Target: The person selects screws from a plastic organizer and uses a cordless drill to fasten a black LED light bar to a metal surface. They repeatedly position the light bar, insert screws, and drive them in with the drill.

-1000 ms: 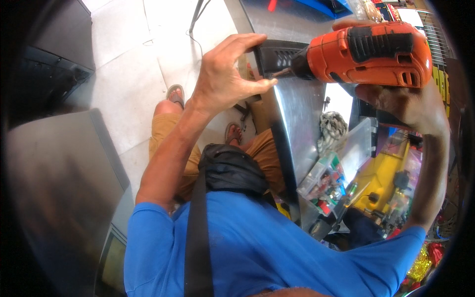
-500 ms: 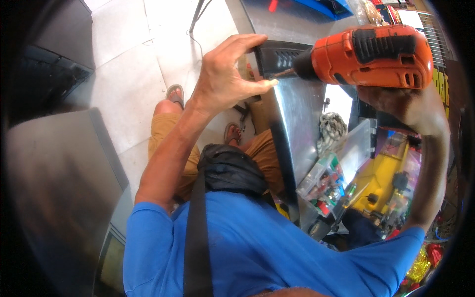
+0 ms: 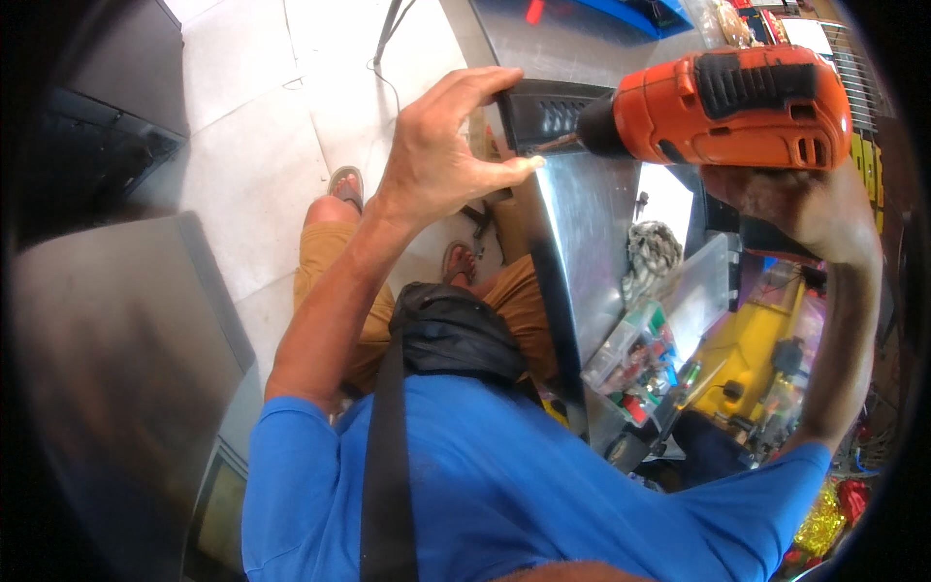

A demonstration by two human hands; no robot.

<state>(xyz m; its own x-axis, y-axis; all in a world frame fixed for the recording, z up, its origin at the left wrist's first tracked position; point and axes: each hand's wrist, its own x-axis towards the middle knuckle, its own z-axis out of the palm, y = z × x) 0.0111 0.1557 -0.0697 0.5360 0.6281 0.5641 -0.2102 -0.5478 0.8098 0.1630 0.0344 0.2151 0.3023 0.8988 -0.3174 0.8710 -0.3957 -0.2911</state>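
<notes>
My left hand (image 3: 432,155) grips the end of a black vented metal piece (image 3: 555,112), fingers over the far edge and thumb on the near edge. This piece lies across the shiny metal worktop (image 3: 587,228), its row of slots facing up. From the right, my right hand (image 3: 781,204) holds an orange and black cordless drill (image 3: 737,109) level, wrapped round the handle below its body. The drill's bit (image 3: 561,144) points left at the black piece, close to my left thumb. Whether the tip touches the metal cannot be made out.
Right of the worktop sit a bundled grey rag (image 3: 654,252), an open clear organizer case (image 3: 630,354) with small parts, and a yellow tool (image 3: 747,335). A blue tray (image 3: 635,15) stands at the far edge. Grey metal cabinets (image 3: 126,320) flank my left.
Almost nothing differs. The drill has shifted very slightly away from me and to the right; my left hand keeps its grip in the same place.
</notes>
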